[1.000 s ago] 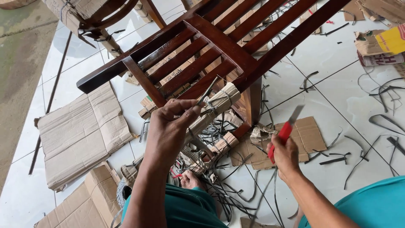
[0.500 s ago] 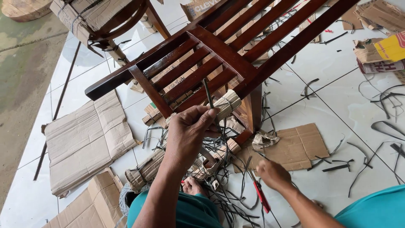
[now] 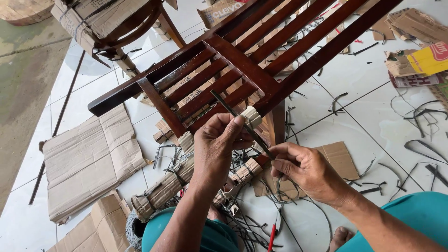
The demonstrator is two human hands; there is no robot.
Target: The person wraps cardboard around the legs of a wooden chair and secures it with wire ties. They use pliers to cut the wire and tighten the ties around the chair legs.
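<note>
A dark brown slatted wooden chair (image 3: pixel 242 60) lies tipped over in front of me. A thin dark plastic strap (image 3: pixel 228 108) runs diagonally across its frame. My left hand (image 3: pixel 217 147) pinches this strap beside a small ribbed cardboard pad (image 3: pixel 252 115) at the corner where the chair leg (image 3: pixel 276 126) meets the rail. My right hand (image 3: pixel 305 170) grips the same strap lower down, just right of the left hand. A red-handled cutter (image 3: pixel 271 237) lies on the floor between my knees, with no hand on it.
Flattened cardboard sheets (image 3: pixel 84 158) lie on the white tiles to the left. A strapped cardboard roll (image 3: pixel 163 189) rests under my left arm. Several dark strap offcuts (image 3: pixel 420 149) litter the floor on the right. A second chair wrapped in cardboard (image 3: pixel 107 23) stands at top left.
My right hand held the red-handled cutter, lowered it to the floor, let go, and now grips the strap. My left hand stayed on the strap near the chair leg.
</note>
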